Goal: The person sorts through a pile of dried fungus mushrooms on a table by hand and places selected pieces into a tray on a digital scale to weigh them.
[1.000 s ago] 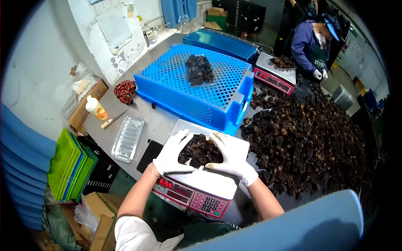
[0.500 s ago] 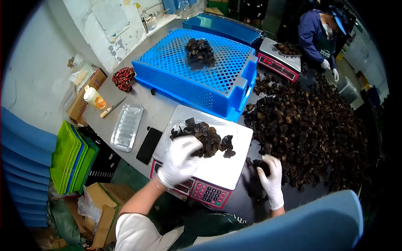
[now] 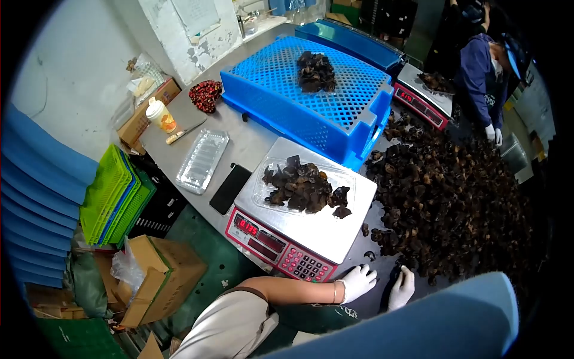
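The scale (image 3: 341,239) carries a clear plastic tray (image 3: 261,190) filled with dark, crinkled wood ear mushrooms (image 3: 302,185); a few pieces overhang its right end. My left hand (image 3: 357,283), in a white glove, is off the tray beside the scale's near right corner. Its fingers are slightly bent and apart, with nothing visible in them. Close to the right of it, my gloved right hand (image 3: 402,289) has its fingers curled together at the near edge of the wood ear pile (image 3: 448,197). What those fingers hold, if anything, is unclear. The scale display reads 0.135.
Behind the scale, an upturned blue crate (image 3: 287,122) bears another filled tray (image 3: 317,72). An empty clear tray (image 3: 203,161), a black phone (image 3: 230,188), a knife (image 3: 190,128) and a paper cup (image 3: 161,115) lie left. A co-worker (image 3: 481,78) stands by a second scale (image 3: 421,107).
My left hand has left the tray and moved right, past the scale's near corner. My right hand has drawn nearer to my body. The view has shifted, and the display is now uncovered.
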Demonstrator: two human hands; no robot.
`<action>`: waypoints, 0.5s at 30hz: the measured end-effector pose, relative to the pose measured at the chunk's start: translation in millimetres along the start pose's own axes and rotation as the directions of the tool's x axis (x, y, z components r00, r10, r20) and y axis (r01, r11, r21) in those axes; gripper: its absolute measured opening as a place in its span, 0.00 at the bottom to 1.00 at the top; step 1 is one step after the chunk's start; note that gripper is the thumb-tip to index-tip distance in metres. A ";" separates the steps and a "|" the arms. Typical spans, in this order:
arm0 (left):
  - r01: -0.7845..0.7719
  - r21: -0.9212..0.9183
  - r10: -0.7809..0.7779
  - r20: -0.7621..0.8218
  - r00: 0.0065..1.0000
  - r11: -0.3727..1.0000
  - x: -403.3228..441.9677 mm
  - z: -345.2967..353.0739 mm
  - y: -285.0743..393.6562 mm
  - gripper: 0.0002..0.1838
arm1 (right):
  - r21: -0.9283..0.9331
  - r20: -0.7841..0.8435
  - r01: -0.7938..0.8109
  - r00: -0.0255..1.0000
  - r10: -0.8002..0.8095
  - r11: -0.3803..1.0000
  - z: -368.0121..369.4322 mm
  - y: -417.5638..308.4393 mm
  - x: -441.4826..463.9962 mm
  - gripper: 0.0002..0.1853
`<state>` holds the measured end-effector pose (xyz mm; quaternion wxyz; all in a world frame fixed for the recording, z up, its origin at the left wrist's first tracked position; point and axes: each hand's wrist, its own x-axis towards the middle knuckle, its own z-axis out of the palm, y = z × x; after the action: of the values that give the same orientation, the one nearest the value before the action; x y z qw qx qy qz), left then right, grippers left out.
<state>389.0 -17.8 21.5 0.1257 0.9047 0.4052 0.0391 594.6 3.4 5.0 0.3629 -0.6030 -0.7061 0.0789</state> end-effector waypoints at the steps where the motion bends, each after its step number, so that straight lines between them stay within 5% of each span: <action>1: -0.019 -0.051 0.022 0.059 0.998 0.999 3.8 0.6 0.1 0.18 | 0.014 -0.061 0.020 0.998 -0.019 1.000 -1.9 -0.9 10.1 0.09; 2: -0.034 -0.103 0.046 0.117 0.992 0.994 6.6 2.3 0.2 0.14 | 0.061 -0.085 -0.003 0.996 0.009 0.998 -5.2 -9.7 21.5 0.08; 3: -0.058 -0.089 0.051 -0.081 0.995 0.994 2.3 17.1 -0.9 0.07 | 0.104 -0.099 -0.011 0.995 0.021 0.994 -5.1 -15.2 32.6 0.08; 6: -0.008 -0.186 0.006 -0.013 1.000 0.983 -3.9 9.4 -3.7 0.07 | 0.325 -0.079 -0.055 0.993 0.085 0.944 0.4 -52.8 71.3 0.10; 11: -0.082 -0.130 0.057 -0.186 0.981 0.988 -2.5 34.4 -8.0 0.05 | 0.538 0.078 0.104 0.982 -0.172 0.837 25.4 -173.5 144.5 0.13; 14: -0.121 -0.633 0.074 -0.100 0.992 0.765 -19.8 -2.8 -13.4 0.10 | 0.563 0.145 0.246 0.911 -0.387 0.789 53.0 -223.9 177.0 0.14; 15: -0.020 -0.782 0.099 0.054 0.994 0.622 -28.6 -43.7 -19.1 0.12 | 0.563 0.111 0.328 0.879 -0.463 0.758 64.6 -236.4 187.7 0.14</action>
<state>348.5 -18.3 59.7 0.5223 0.7745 0.3119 0.1733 365.9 133.5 166.3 0.4332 -0.3009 -0.8074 0.2642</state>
